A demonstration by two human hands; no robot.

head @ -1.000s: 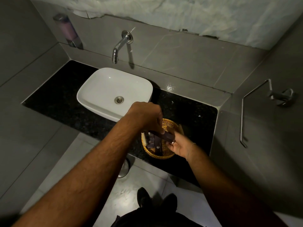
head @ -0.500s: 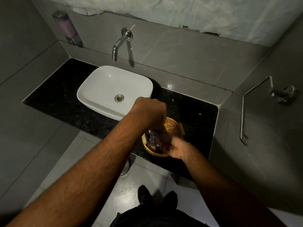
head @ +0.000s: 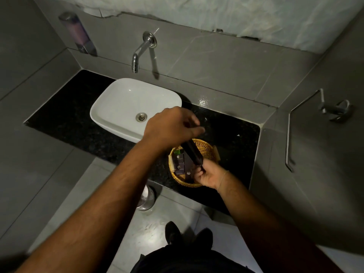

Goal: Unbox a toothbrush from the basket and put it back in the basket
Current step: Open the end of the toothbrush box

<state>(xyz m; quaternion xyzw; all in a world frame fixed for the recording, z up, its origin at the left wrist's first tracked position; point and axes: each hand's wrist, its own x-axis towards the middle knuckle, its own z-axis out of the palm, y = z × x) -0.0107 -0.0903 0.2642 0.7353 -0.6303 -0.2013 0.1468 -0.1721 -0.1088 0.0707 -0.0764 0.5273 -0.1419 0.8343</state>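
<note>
A long dark toothbrush box (head: 192, 152) is held tilted above the wicker basket (head: 206, 149). Its lower end is gripped by the closed fingers of the right hand (head: 208, 175), and its upper end is pinched under the curled fingers of the left hand (head: 173, 128). The toothbrush itself cannot be seen. Several small dark boxes (head: 179, 164) are packed along the basket's left side, while bare weave is exposed at the right. The basket is set on the black table (head: 232, 142), close to its front edge, just right of the white sink (head: 126, 103). Open table is left between the basket and the right wall, where a towel rail (head: 288, 138) is mounted.
</note>
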